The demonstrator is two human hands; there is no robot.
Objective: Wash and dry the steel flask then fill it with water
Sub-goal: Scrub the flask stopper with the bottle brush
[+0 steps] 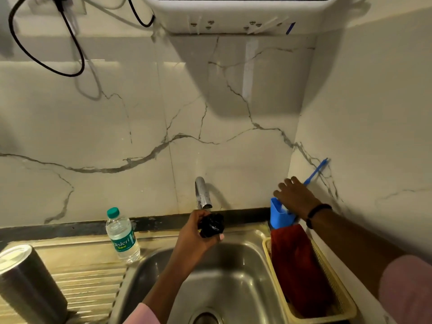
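Steel flask [28, 281] at drainboard edge; left hand [198, 232] grips black scrubber [211, 224]

the left hand [198, 232] was raised over the middle, fingers curled tight in a grip. the right hand [295, 195] reached far forward, arm outstretched, fingers spread and relaxed, a dark band at its wrist.

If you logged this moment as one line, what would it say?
left hand: holds black scrubber under tap | right hand: reaching over blue holder | steel flask: untouched on drainboard
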